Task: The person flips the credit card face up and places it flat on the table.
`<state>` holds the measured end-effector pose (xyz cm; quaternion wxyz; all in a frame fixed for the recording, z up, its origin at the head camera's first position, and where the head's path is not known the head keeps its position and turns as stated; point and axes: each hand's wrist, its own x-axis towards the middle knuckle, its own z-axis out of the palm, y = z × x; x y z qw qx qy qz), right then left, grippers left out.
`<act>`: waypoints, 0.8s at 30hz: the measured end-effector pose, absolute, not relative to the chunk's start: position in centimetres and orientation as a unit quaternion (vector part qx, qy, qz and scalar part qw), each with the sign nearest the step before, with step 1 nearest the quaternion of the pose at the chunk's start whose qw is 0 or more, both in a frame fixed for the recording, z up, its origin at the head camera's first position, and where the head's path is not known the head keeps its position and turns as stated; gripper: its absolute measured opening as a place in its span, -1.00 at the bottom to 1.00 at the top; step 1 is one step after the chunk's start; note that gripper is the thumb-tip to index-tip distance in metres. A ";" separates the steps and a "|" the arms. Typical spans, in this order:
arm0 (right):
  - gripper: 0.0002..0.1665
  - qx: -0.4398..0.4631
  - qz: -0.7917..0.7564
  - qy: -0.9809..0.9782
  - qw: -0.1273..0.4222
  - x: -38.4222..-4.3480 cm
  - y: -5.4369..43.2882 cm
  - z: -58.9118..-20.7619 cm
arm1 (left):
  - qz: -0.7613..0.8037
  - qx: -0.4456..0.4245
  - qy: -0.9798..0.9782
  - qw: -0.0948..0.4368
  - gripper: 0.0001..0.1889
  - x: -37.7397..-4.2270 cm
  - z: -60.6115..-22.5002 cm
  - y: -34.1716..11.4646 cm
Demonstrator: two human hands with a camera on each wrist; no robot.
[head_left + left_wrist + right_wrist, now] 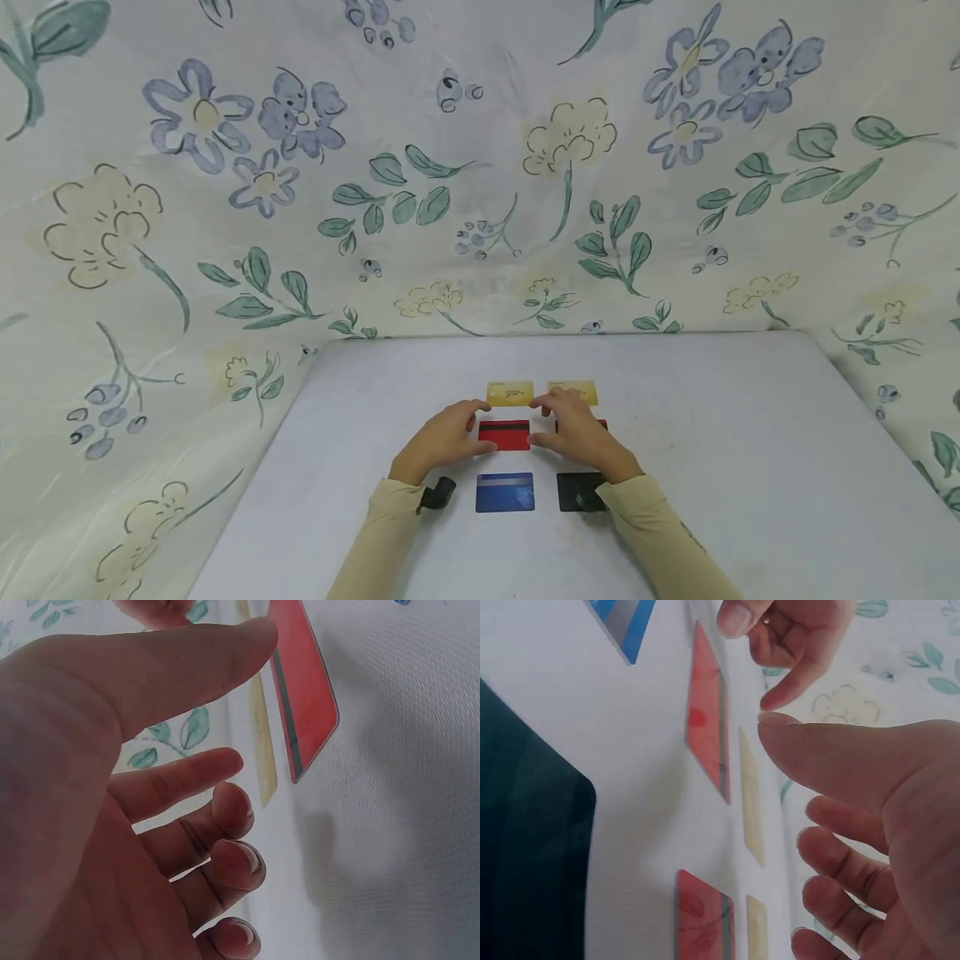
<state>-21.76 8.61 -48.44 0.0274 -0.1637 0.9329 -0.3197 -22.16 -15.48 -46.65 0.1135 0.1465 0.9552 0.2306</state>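
Observation:
Flat on the table lies a red card (504,435) with a dark stripe, between the two hands. My left hand (444,438) is at its left side, thumb tip overlapping the card's edge in the left wrist view; whether it touches, I cannot tell. On the other side, my right hand (579,435) has its thumb near the card's right edge, fingers loosely bent around nothing. A second red card (705,922) lies mostly hidden under the right hand in the head view. Behind are two gold cards, the left one (510,393) uncovered and the right one (587,392) partly covered by fingers.
Nearer the body lie a blue card (505,493) and a dark green card (577,492), the latter partly behind the right sleeve. A black device (438,493) is at the left wrist. The white table (750,467) meets a flower-patterned sheet (495,192) behind.

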 end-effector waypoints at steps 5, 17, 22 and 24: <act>-0.38 -0.166 -0.299 0.939 0.039 -22.0 8.2 -48.8 | 0.227 0.144 0.955 0.124 -0.31 -22.3 -46.8 -15.7; -0.41 -0.172 -0.288 0.940 0.065 -22.4 7.5 -49.4 | 0.208 0.145 0.958 0.134 -0.37 -22.5 -47.2 -16.1; -0.41 -0.173 -0.282 0.941 0.066 -22.4 7.4 -49.4 | 0.212 0.145 0.957 0.136 -0.39 -22.6 -47.2 -16.2; -0.40 -0.172 -0.280 0.942 0.066 -22.4 7.3 -49.5 | 0.213 0.145 0.956 0.138 -0.40 -22.7 -47.2 -16.1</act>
